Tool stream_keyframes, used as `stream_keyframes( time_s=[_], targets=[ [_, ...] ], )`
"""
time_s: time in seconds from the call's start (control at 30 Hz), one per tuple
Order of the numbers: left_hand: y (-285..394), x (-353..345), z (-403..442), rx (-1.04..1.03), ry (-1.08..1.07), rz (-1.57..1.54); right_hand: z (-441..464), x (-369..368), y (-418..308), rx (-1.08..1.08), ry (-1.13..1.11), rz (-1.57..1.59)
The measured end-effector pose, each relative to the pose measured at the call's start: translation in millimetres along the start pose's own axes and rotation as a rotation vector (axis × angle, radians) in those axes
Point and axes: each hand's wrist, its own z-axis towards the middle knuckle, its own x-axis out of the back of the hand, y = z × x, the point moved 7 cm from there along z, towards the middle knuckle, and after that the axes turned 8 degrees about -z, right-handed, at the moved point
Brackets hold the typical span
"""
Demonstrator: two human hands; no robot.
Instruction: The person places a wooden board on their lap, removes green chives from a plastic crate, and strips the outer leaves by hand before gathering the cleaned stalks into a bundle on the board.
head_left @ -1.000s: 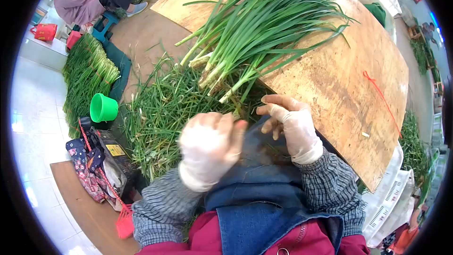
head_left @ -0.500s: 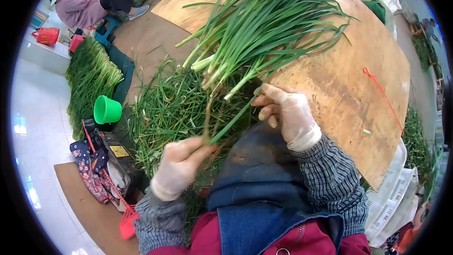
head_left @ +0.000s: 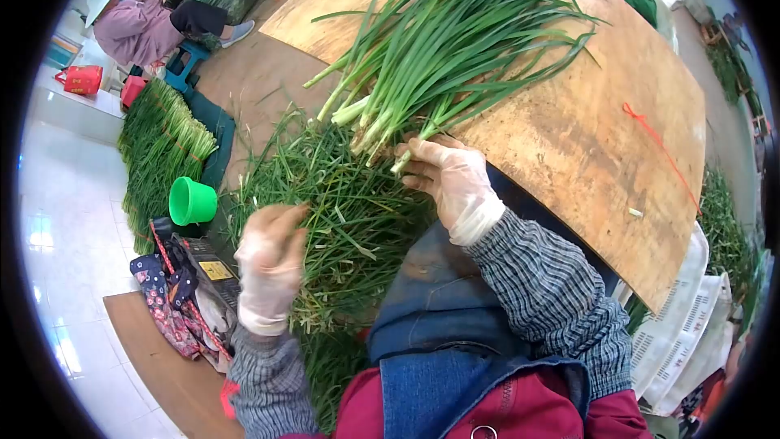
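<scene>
A bunch of long green garlic stalks (head_left: 463, 41) lies on the wooden board, its pale root ends hanging over the near edge. My right hand (head_left: 451, 183), in a thin whitish glove, is at those ends, with its curled fingers closed around the base of one green garlic stalk (head_left: 405, 161). Lower left, my left hand (head_left: 272, 260), gloved the same way, hovers over a heap of loose leaf trimmings (head_left: 333, 195). Its fingers are loosely bent and apart, and nothing shows between them.
The wooden board (head_left: 585, 138) carries a red string (head_left: 658, 146) and a small cut stem piece. To the left are a green bucket (head_left: 192, 202), stacked green bundles (head_left: 162, 146) and a dark crate with cloths. A person (head_left: 142, 24) sits at upper left.
My left hand has moved left and opened, and the stalk and brown strip once at its fingers are gone from it. My right hand has shifted left to the root ends.
</scene>
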Motion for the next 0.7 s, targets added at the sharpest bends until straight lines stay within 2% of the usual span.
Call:
stream_keyframes(
  time_s=[0.03,0.1,0.17,0.27,0.3,0.37,0.4,0.43,0.47,0.5,0.53,0.57,0.63,0.7],
  targets=[
    [28.4,-10.5,22.8,-0.091,-0.039,-0.125,-3.7,0.5,-3.1,0.005,0.009,-0.003],
    [66.8,-36.9,57.5,-0.387,-0.140,0.011,-11.8,6.0,-8.2,0.016,0.032,-0.005],
    [79.8,-71.8,83.7,-0.554,-0.085,0.156,-19.2,12.5,-15.4,0.049,0.034,-0.034],
    [74.7,-115.8,113.7,-0.588,-0.114,0.538,-32.3,18.7,-23.8,0.036,0.022,-0.055],
    [68.4,-122.0,118.2,-0.600,-0.163,0.511,-38.8,20.1,-28.4,0.027,0.014,-0.072],
    [57.7,-109.8,121.8,-0.605,-0.015,0.391,-51.0,26.2,-37.2,0.010,-0.007,-0.107],
    [52.4,-86.3,121.6,-0.569,0.142,0.141,-56.0,30.3,-39.8,0.010,-0.030,-0.118],
    [30.6,-65.3,119.2,-0.411,0.235,-0.227,-62.6,33.7,-45.5,0.000,-0.051,-0.132],
    [12.0,-44.2,116.7,-0.173,0.231,-0.467,-66.8,38.8,-47.2,-0.009,-0.065,-0.117],
    [12.7,-6.8,108.8,-0.079,0.319,-0.347,-70.1,43.1,-47.8,-0.017,-0.081,-0.102],
    [9.2,21.7,93.9,0.144,0.446,-0.582,-71.7,48.3,-47.2,-0.030,-0.084,-0.085],
    [-0.8,43.5,80.5,0.175,0.501,-0.582,-72.8,53.2,-45.7,-0.042,-0.087,-0.065],
    [-28.6,72.1,53.3,0.177,0.545,-0.862,-73.4,57.7,-39.7,-0.067,-0.109,-0.025],
    [-33.4,82.9,26.7,0.364,0.500,-0.174,-73.0,59.0,-32.0,-0.087,-0.143,0.019]
  ],
)
